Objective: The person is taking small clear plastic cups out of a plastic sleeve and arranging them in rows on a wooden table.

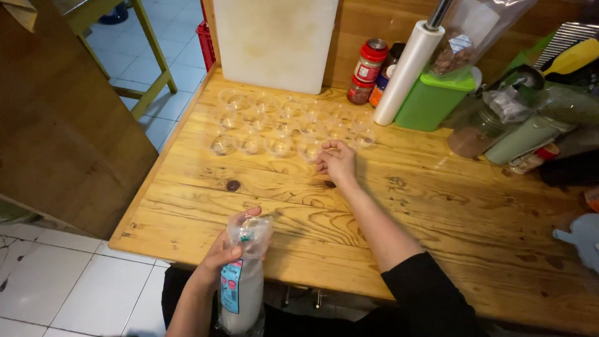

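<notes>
Gripping a bagged cup stack [242, 281], left hand [226, 253]; right hand [337, 161] touches a clear cup [310, 148].

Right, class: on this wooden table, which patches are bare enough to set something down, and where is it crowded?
Free: the wide stretch of wooden table right of the right hand, and the front strip between the clear plastic cups and the left hand gripping a plastic sleeve of stacked cups. Crowded: the back edge, with the red-lidded jars, green plastic box and white roll.

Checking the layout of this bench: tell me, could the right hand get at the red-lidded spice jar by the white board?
Probably yes: the right hand rests at the clear cups, and only those low cups lie between it and the red-lidded spice jar.
</notes>
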